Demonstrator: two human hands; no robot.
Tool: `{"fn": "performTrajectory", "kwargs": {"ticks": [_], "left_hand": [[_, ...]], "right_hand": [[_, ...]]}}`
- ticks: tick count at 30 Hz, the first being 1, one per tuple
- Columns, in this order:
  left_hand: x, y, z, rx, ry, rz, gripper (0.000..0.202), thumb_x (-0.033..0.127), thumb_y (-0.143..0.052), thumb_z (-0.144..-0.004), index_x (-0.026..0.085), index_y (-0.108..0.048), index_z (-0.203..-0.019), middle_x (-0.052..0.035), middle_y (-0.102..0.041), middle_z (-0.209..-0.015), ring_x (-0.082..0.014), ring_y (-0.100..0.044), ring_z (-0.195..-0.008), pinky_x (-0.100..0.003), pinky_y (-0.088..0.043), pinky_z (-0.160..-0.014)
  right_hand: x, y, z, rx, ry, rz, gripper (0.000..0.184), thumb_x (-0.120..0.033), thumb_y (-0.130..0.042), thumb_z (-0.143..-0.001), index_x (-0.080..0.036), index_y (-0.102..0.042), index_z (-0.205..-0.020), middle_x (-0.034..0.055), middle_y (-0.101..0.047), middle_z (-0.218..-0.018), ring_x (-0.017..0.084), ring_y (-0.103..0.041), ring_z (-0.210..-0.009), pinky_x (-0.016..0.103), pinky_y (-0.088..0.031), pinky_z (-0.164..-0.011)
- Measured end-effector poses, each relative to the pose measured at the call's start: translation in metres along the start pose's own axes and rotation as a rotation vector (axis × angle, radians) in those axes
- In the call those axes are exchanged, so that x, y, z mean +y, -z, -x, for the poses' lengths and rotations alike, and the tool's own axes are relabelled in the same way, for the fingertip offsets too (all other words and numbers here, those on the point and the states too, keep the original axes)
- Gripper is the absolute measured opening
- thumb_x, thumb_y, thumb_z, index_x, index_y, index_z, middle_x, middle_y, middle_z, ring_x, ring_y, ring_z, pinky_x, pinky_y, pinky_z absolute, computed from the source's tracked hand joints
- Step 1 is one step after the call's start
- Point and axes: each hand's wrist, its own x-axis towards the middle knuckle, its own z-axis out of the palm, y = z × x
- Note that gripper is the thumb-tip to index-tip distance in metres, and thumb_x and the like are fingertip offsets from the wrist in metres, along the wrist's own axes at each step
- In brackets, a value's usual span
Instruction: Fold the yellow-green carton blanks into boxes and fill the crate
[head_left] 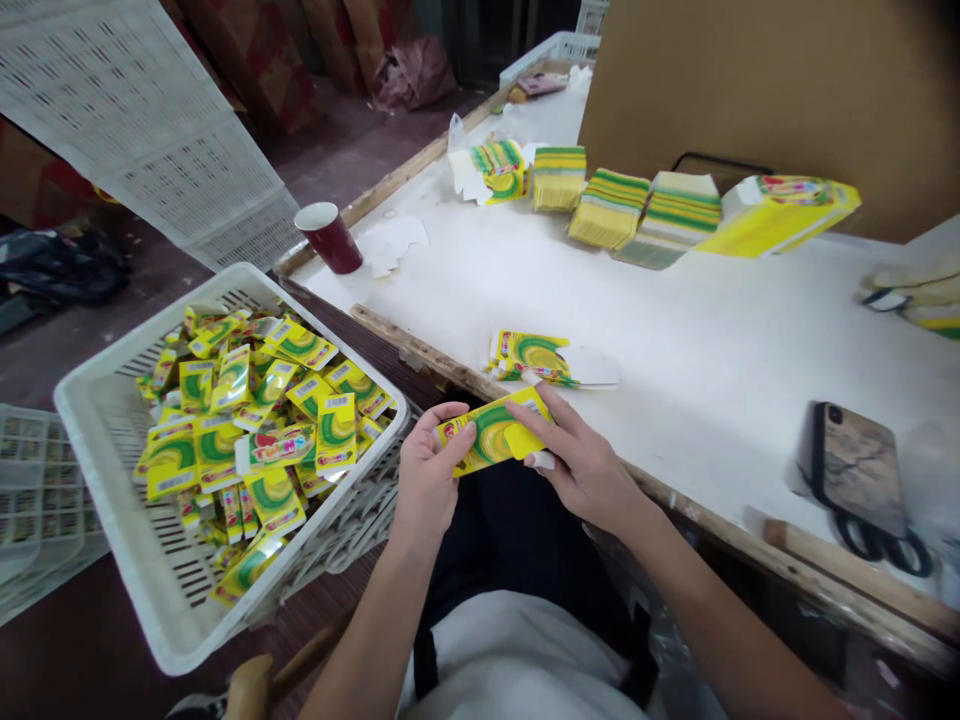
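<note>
Your left hand [435, 455] grips the left end of a carton [491, 435], thumb on its printed face; your right hand [581, 455] grips the right end, its fingers across the face. You have it above your lap, near the table [712, 330] edge. From the left: a crate [150, 560] heaped with boxes [274, 500], a mug [341, 245], a small pile [532, 355] just beyond your hands, bundles [609, 208] farther back, a phone [862, 465].

Packing workshop: carton stacks [609, 212], heaped crate [114, 520]
</note>
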Motion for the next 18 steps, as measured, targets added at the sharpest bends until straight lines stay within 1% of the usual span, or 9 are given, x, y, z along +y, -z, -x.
{"fn": "performTrajectory", "kwargs": {"ticks": [2, 5, 7, 9, 11, 13, 16, 17, 18], "left_hand": [[-0.002, -0.002, 0.001, -0.003, -0.019, -0.015, 0.039, 0.029, -0.075, -0.065, 0.017, -0.053, -0.095, -0.0008, -0.066, -0.074, -0.0138, -0.064, -0.063, -0.023, -0.050, -0.060], [-0.004, -0.003, 0.001, -0.009, -0.056, -0.036, 0.036, 0.030, -0.073, -0.068, 0.017, -0.053, -0.095, 0.0001, -0.065, -0.074, -0.0130, -0.063, -0.064, -0.023, -0.050, -0.061], [-0.005, -0.002, 0.001, -0.023, -0.067, -0.076, 0.034, 0.030, -0.071, -0.070, 0.018, -0.052, -0.096, 0.0008, -0.064, -0.073, -0.0122, -0.062, -0.064, -0.024, -0.050, -0.063], [-0.006, 0.001, -0.001, -0.052, -0.088, -0.188, 0.032, 0.032, -0.067, -0.074, 0.018, -0.051, -0.098, 0.0002, -0.062, -0.076, -0.0122, -0.061, -0.067, -0.025, -0.050, -0.066], [-0.008, 0.005, -0.003, -0.064, -0.139, -0.394, 0.033, 0.032, -0.064, -0.076, 0.018, -0.049, -0.103, -0.0022, -0.060, -0.084, -0.0138, -0.060, -0.074, -0.027, -0.050, -0.069], [-0.011, 0.008, -0.005, -0.012, -0.261, -0.636, 0.037, 0.032, -0.063, -0.077, 0.017, -0.047, -0.107, -0.0059, -0.057, -0.095, -0.0170, -0.058, -0.086, -0.032, -0.049, -0.077], [-0.011, 0.008, -0.004, 0.105, -0.521, -0.913, 0.043, 0.030, -0.063, -0.076, 0.017, -0.047, -0.114, -0.0106, -0.050, -0.113, -0.0227, -0.049, -0.108, -0.040, -0.042, -0.092], [-0.010, 0.007, -0.004, 0.102, -0.587, -0.964, 0.045, 0.029, -0.063, -0.076, 0.018, -0.046, -0.116, -0.0111, -0.048, -0.117, -0.0236, -0.046, -0.113, -0.042, -0.038, -0.097], [-0.008, 0.005, -0.003, 0.067, -0.620, -0.987, 0.046, 0.028, -0.063, -0.076, 0.018, -0.046, -0.118, -0.0109, -0.048, -0.120, -0.0237, -0.044, -0.116, -0.042, -0.036, -0.100]], "right_hand": [[0.000, 0.001, 0.000, 0.024, -0.035, -0.036, 0.048, -0.024, -0.046, -0.090, -0.024, -0.040, -0.137, 0.0118, -0.031, -0.146, 0.025, -0.036, -0.132, 0.039, -0.040, -0.103], [-0.001, 0.002, -0.003, 0.110, -0.073, -0.096, 0.050, -0.024, -0.054, -0.085, -0.023, -0.043, -0.134, 0.0113, -0.042, -0.137, 0.024, -0.038, -0.130, 0.038, -0.039, -0.105], [-0.002, 0.003, -0.004, 0.136, -0.089, -0.136, 0.051, -0.023, -0.059, -0.082, -0.022, -0.045, -0.131, 0.0112, -0.047, -0.132, 0.024, -0.041, -0.127, 0.039, -0.038, -0.105], [-0.002, 0.004, -0.005, 0.132, -0.105, -0.158, 0.053, -0.021, -0.061, -0.078, -0.022, -0.045, -0.129, 0.0111, -0.050, -0.128, 0.024, -0.042, -0.125, 0.040, -0.039, -0.104], [-0.001, 0.004, -0.005, 0.125, -0.120, -0.158, 0.053, -0.020, -0.062, -0.076, -0.022, -0.046, -0.127, 0.0111, -0.051, -0.126, 0.025, -0.044, -0.123, 0.041, -0.040, -0.102], [0.001, 0.003, -0.004, 0.119, -0.130, -0.151, 0.053, -0.019, -0.062, -0.075, -0.022, -0.046, -0.126, 0.0112, -0.051, -0.124, 0.025, -0.045, -0.121, 0.042, -0.041, -0.101], [0.001, 0.003, -0.003, 0.082, -0.121, -0.172, 0.054, -0.018, -0.062, -0.074, -0.022, -0.046, -0.126, 0.0115, -0.050, -0.124, 0.026, -0.047, -0.119, 0.042, -0.042, -0.099], [0.000, 0.002, -0.003, 0.058, -0.112, -0.185, 0.054, -0.018, -0.063, -0.074, -0.022, -0.046, -0.126, 0.0116, -0.049, -0.125, 0.026, -0.047, -0.119, 0.042, -0.043, -0.098], [-0.001, 0.002, -0.004, 0.033, -0.099, -0.200, 0.054, -0.018, -0.062, -0.074, -0.022, -0.046, -0.126, 0.0117, -0.049, -0.125, 0.025, -0.047, -0.119, 0.042, -0.043, -0.098]]}}
